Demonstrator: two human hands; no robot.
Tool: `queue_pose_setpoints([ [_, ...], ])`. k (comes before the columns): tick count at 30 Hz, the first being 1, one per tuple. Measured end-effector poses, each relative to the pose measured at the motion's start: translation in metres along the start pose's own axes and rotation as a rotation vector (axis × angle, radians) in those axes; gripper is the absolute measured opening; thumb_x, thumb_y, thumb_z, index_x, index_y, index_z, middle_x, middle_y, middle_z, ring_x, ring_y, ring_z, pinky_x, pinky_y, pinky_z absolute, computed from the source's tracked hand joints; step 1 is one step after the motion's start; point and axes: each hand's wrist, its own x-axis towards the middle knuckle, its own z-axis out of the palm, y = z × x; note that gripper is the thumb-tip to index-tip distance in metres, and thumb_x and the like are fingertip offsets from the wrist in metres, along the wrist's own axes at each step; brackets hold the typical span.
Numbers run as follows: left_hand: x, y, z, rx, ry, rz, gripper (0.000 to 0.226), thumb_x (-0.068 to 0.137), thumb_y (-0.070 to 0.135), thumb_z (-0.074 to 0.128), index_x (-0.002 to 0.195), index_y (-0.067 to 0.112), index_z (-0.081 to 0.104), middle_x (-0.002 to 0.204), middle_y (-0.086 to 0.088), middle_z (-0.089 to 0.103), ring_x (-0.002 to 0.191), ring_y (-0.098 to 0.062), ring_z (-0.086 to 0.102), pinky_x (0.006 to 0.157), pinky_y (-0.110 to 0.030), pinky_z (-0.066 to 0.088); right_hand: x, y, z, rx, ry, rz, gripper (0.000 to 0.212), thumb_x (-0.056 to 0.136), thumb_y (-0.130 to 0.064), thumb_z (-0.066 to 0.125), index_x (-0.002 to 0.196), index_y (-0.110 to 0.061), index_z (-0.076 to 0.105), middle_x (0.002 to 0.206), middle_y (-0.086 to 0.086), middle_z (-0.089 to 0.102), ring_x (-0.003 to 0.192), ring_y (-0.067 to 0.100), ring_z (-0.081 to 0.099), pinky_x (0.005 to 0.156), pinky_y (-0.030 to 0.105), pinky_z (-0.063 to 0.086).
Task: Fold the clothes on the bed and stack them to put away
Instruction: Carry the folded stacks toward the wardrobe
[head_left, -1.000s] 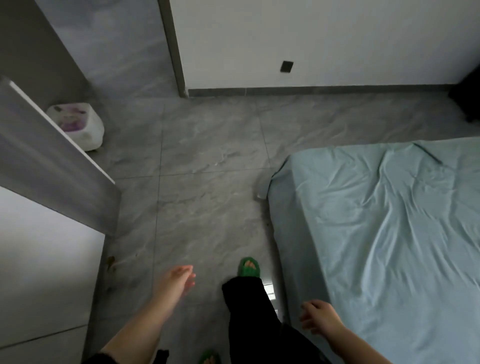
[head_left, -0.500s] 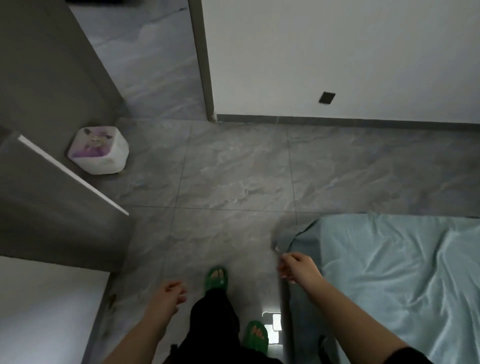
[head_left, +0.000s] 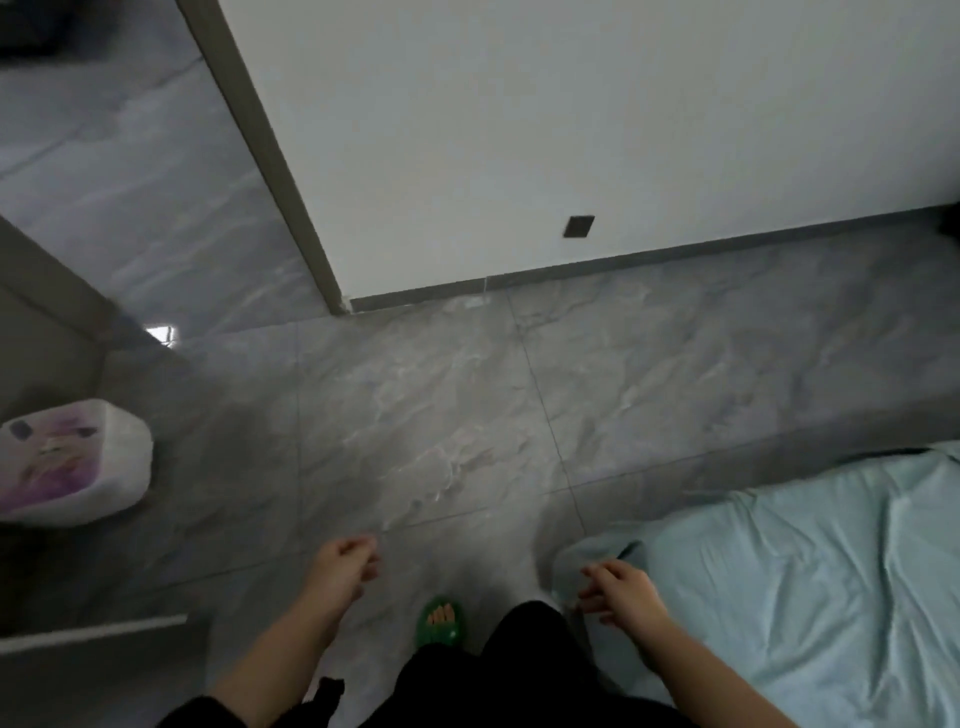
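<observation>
Since half a second ago the bed (head_left: 779, 597) has slid to the lower right and the bin (head_left: 72, 462) to the left edge, so we're turning away.

Head view: left hand (head_left: 345, 569) loosely curled, empty, over the floor (head_left: 415, 405). Right hand (head_left: 621, 592) relaxed, empty, at the bed corner; whether it touches the sheet we can't tell. No clothes in view, bed shows bare sheet only.

Our read: between steps, walking. Next move needs the clothes located first. Slipper (head_left: 441, 621) mid-stride; bin sits left of our path, well apart.
</observation>
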Motion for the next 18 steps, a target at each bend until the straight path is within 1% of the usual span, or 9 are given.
queue_pose_setpoints([
  [2,0.023,0.042,0.015,0.033,-0.032,0.041,0.009,0.098,0.014,0.053,0.093,0.011,0.06,0.081,-0.006,0.063,0.068,-0.016,0.057,0.058,-0.025,0.038,0.013,-0.008,-0.014,0.042,0.04,0.052,0.018,0.097,-0.014,0.049,0.09,-0.005,0.064,0.082,0.015,0.068,0.061,0.021,0.06,0.052,0.021,0.041],
  [5,0.058,0.1,0.048,0.037,-0.075,0.091,0.007,0.096,0.012,0.055,0.091,0.01,0.06,0.079,-0.006,0.064,0.066,-0.017,0.057,0.049,-0.02,0.04,0.035,-0.022,-0.037,0.112,0.083,0.12,0.018,0.096,-0.016,0.05,0.09,-0.005,0.063,0.081,0.013,0.067,0.059,0.019,0.058,0.055,0.023,0.039],
  [7,0.08,0.134,0.075,0.047,-0.112,0.1,0.007,0.096,0.011,0.056,0.09,0.011,0.06,0.078,-0.006,0.065,0.067,-0.018,0.059,0.054,-0.021,0.038,0.056,-0.034,-0.052,0.141,0.111,0.151,0.018,0.097,-0.015,0.05,0.087,-0.006,0.062,0.078,0.012,0.066,0.057,0.019,0.057,0.054,0.024,0.038],
  [9,0.096,0.164,0.102,0.082,-0.139,0.102,0.01,0.096,0.01,0.056,0.087,0.012,0.06,0.078,-0.006,0.065,0.067,-0.018,0.059,0.054,-0.022,0.037,0.08,-0.05,-0.067,0.153,0.138,0.176,0.016,0.096,-0.013,0.05,0.088,-0.006,0.062,0.077,0.014,0.064,0.057,0.02,0.056,0.052,0.023,0.038],
  [11,0.11,0.194,0.13,0.107,-0.149,0.112,0.012,0.096,0.007,0.055,0.085,0.01,0.059,0.076,-0.008,0.063,0.065,-0.019,0.058,0.049,-0.02,0.037,0.108,-0.072,-0.082,0.197,0.148,0.179,0.017,0.097,-0.01,0.049,0.088,-0.003,0.062,0.073,0.015,0.062,0.052,0.02,0.054,0.045,0.02,0.037],
  [12,0.117,0.21,0.144,0.132,-0.147,0.11,0.012,0.096,0.006,0.054,0.085,0.009,0.059,0.075,-0.008,0.062,0.063,-0.02,0.056,0.049,-0.021,0.034,0.122,-0.085,-0.091,0.219,0.147,0.181,0.019,0.097,-0.009,0.048,0.084,-0.003,0.06,0.069,0.014,0.06,0.048,0.019,0.053,0.04,0.017,0.036],
  [13,0.124,0.226,0.157,0.167,-0.146,0.109,0.011,0.096,0.005,0.054,0.087,0.008,0.06,0.075,-0.009,0.061,0.063,-0.02,0.055,0.052,-0.022,0.03,0.137,-0.098,-0.1,0.228,0.146,0.183,0.021,0.098,-0.008,0.047,0.081,-0.003,0.058,0.066,0.013,0.058,0.044,0.018,0.051,0.037,0.015,0.034],
  [15,0.133,0.254,0.18,0.25,-0.155,0.115,0.009,0.097,0.006,0.053,0.098,0.003,0.061,0.078,-0.012,0.06,0.062,-0.02,0.054,0.054,-0.022,0.027,0.161,-0.125,-0.117,0.24,0.136,0.189,0.022,0.098,-0.007,0.047,0.078,-0.003,0.056,0.065,0.013,0.057,0.043,0.019,0.05,0.034,0.015,0.033],
  [18,0.148,0.299,0.218,0.334,-0.199,0.151,0.014,0.098,0.009,0.051,0.105,0.002,0.061,0.085,-0.013,0.062,0.066,-0.019,0.056,0.056,-0.024,0.032,0.2,-0.168,-0.149,0.266,0.136,0.143,0.021,0.097,-0.01,0.049,0.08,-0.004,0.06,0.069,0.013,0.062,0.051,0.02,0.054,0.039,0.019,0.037],
])
